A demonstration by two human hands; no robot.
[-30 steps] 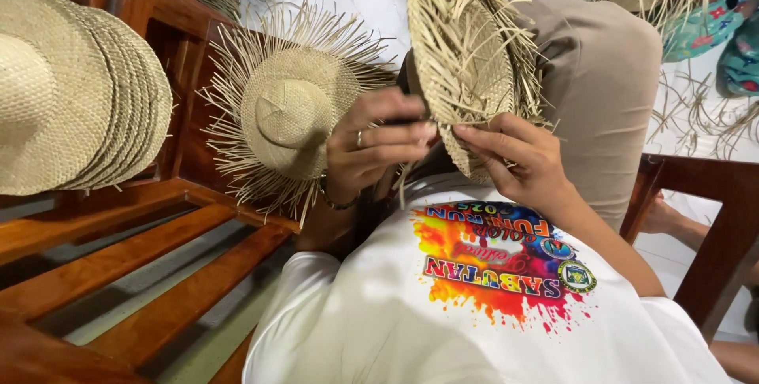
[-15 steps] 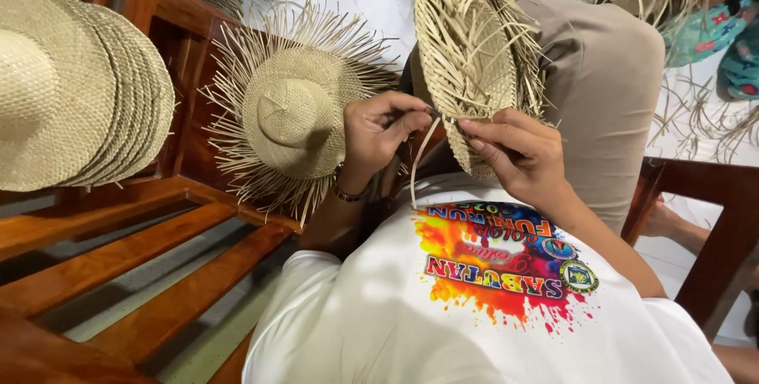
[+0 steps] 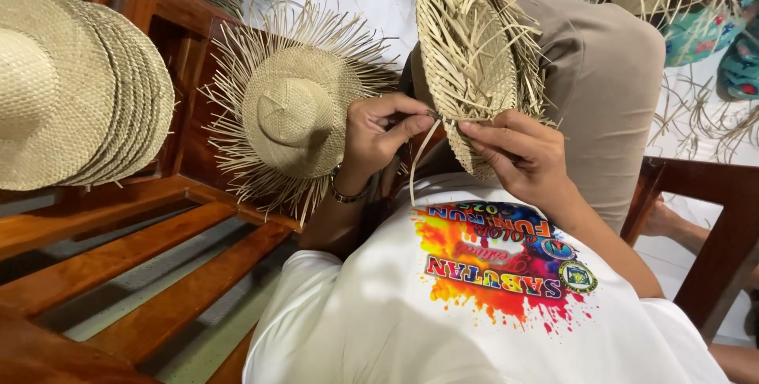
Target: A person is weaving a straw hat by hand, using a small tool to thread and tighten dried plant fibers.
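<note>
Since half a second ago, the left hand (image 3: 378, 133) has drawn its pinched straw strand (image 3: 421, 155) a little further out from the hat's edge, while the right hand (image 3: 522, 155) has barely shifted.

At far left, a stack of finished woven hats (image 3: 75, 88) stands on edge against a reddish wooden bench (image 3: 118, 254), whose slats run across the near left. Right of the stack, a second straw hat with a ragged fringe (image 3: 296, 111) leans against the bench's frame, its crown facing the viewer.

Just right of that hat, the left hand, a bracelet at its wrist, closes its grip narrowly: thumb and forefinger pinch the pale strand, which hangs down in a loose curve toward the white shirt (image 3: 474, 313) with a bright multicoloured print.

The unfinished straw hat (image 3: 474, 60) stands on edge at centre, above the shirt and between the two hands, resting against a knee in tan trousers (image 3: 609, 84). Loose strands stick out all around its brim. The right hand grips the hat's lower rim, fingers pressed to the weave and thumb touching it beside the left hand's fingertips.

At far right, more loose straw (image 3: 696, 115) lies on the pale floor by a dark wooden frame (image 3: 711, 202).
</note>
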